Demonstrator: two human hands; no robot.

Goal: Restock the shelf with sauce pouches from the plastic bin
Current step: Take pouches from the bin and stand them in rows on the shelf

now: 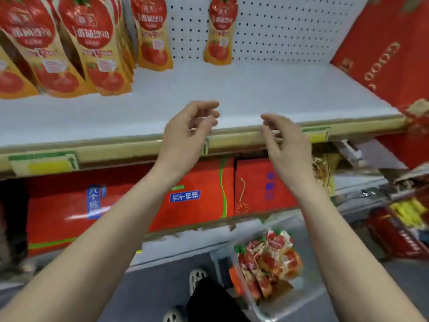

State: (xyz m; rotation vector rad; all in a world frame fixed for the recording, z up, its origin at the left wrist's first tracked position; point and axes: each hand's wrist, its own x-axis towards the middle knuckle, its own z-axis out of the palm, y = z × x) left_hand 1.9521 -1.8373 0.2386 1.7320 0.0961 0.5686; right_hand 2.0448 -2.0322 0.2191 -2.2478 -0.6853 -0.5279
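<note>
Red-orange pouches (92, 47) stand upright, tops up, far left on the shelf (255, 89); more fill the bin (275, 307) near right. Our left hand (185, 133) and right hand (287, 145) hover empty, fingers loosely curled.

Glossy foil-like pouches (153, 33), matt white shelf (255, 89), clear plastic bin (262, 314).

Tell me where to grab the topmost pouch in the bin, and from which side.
Pinch the topmost pouch at its red tomato-shaped upper end, coming straight down from above. That end sticks up clear of the pile, while the bin walls and neighbouring pouches probably block any sideways approach.
</note>
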